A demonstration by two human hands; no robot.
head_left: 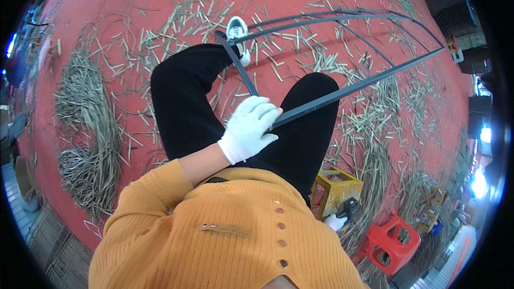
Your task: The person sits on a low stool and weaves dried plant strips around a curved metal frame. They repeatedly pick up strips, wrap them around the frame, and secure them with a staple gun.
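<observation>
Nearest: orange ribbed sweater [235, 235] filling the lower view. Just right of it, right hand [336, 221], white-gloved, mostly hidden behind the body, closed round a small dark tool [352, 207]; grip detail not discernible. Beside it a yellow stool [337, 187], and further right a red plastic stool [388, 243].

Mid view: left hand [249, 128], white-gloved, fingers curled tight round the corner of a dark metal frame [342, 92] where two bars meet above the lap. Black trousers [187, 96] beneath, knees apart.

Further out: frame extending up and right over the red floor [107, 0], curved bars at its far end. White shoe [236, 32] set against the left bar. Cut reed pieces [300, 48] scattered throughout; bundled reeds [88, 123] heaped at left.
</observation>
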